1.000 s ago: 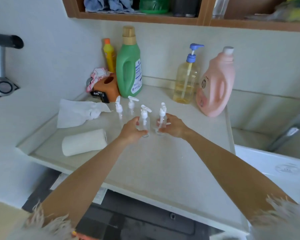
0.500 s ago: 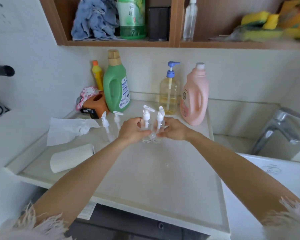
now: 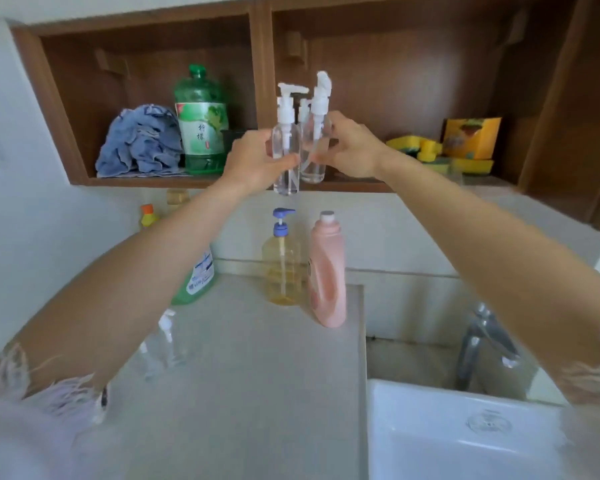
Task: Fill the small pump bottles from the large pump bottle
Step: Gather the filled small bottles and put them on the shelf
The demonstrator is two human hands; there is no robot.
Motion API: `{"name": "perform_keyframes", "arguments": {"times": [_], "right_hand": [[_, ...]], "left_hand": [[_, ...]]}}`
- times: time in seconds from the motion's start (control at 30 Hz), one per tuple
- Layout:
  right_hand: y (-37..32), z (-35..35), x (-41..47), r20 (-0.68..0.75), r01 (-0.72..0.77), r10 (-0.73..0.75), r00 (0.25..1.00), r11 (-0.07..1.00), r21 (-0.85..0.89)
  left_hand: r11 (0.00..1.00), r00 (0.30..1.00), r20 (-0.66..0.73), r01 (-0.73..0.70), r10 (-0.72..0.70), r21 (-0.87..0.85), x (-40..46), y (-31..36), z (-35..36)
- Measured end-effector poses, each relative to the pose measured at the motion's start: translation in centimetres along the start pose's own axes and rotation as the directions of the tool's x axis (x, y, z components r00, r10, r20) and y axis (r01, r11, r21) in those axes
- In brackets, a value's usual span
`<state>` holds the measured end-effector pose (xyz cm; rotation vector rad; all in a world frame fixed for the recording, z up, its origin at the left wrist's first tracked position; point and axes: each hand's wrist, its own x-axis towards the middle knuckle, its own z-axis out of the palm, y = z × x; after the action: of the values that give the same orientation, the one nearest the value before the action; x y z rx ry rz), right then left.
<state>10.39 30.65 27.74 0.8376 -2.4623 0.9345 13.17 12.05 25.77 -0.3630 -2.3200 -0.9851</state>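
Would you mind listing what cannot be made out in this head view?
- Green detergent bottle: mostly hidden behind the left forearm.
- Small bottles on the counter: blurred, count unclear.
- Bottle in the right hand: a third pump shows behind; whether another bottle is held is unclear.
- Faucet: partly covered by the right forearm.

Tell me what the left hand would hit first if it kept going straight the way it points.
Probably the wooden shelf: the left hand, holding a small bottle, points up towards its divider. Depth is unclear.
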Motion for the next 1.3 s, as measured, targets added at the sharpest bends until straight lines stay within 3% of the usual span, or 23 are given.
{"name": "perform_keyframes", "arguments": {"times": [0.17,0.33,0.47,0.57,0.8,1.3], "right_hand": [[2.0,-2.8,4.3,0.011,-0.075,0.076,0.997,0.991,-0.111],[5.7,-1.7,6.4,0.119,-0.197,0.206,0.971,0.977,-0.079],[8.4,0.2,8.0,0.103,-0.261,0.251,0.962,0.960,0.097],[9.7,1.3,9.5,0.086,-0.242,0.232,0.969,0.962,0.129],[10.7,3.4,12.1,-0.059,-0.266,0.262,0.963,0.961,-0.075],[9.9,4.6,12.3,-0.096,-0.235,0.226,0.969,0.966,-0.104]], "left_hand": [[0.989,0.993,-0.071,0.103,-0.096,0.110,5.7,2.3,2.1],[0.947,0.973,-0.090,0.228,-0.213,0.228,8.6,1.1,5.7],[0.917,0.962,-0.063,0.273,-0.266,0.291,9.7,0.2,7.6],[0.891,0.949,-0.131,0.315,-0.288,0.325,10.2,-0.3,8.2],[0.811,0.951,-0.151,0.309,-0.270,0.496,9.8,-0.4,9.6],[0.851,0.973,-0.170,0.219,-0.155,0.478,8.4,-1.7,10.0]]}}
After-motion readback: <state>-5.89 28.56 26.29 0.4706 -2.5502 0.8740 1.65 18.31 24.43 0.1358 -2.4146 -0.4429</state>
